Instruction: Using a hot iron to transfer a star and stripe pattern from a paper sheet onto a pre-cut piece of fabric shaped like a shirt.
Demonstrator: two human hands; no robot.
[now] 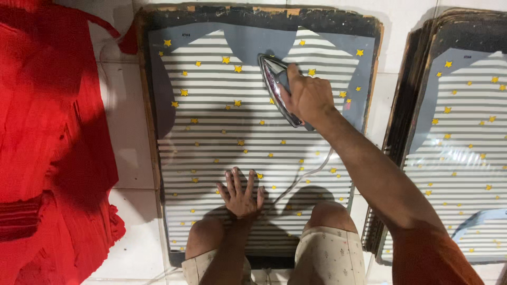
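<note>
A grey sheet with white stripes and yellow stars (pixel 211 132) lies flat on a dark, worn board (pixel 253 16) on the tiled floor. My right hand (pixel 309 97) grips the handle of a metal iron (pixel 274 84) that rests on the sheet's upper right part, tip pointing away from me. My left hand (pixel 241 194) lies flat on the sheet near its lower edge, fingers spread. The iron's white cord (pixel 309 174) trails down across the stripes toward my knees (pixel 327 216).
A heap of red cloth (pixel 47 142) covers the floor on the left. To the right stands a stack of boards (pixel 406 105) topped by another striped, starred sheet (pixel 465 148). White floor tiles (pixel 127 132) show between them.
</note>
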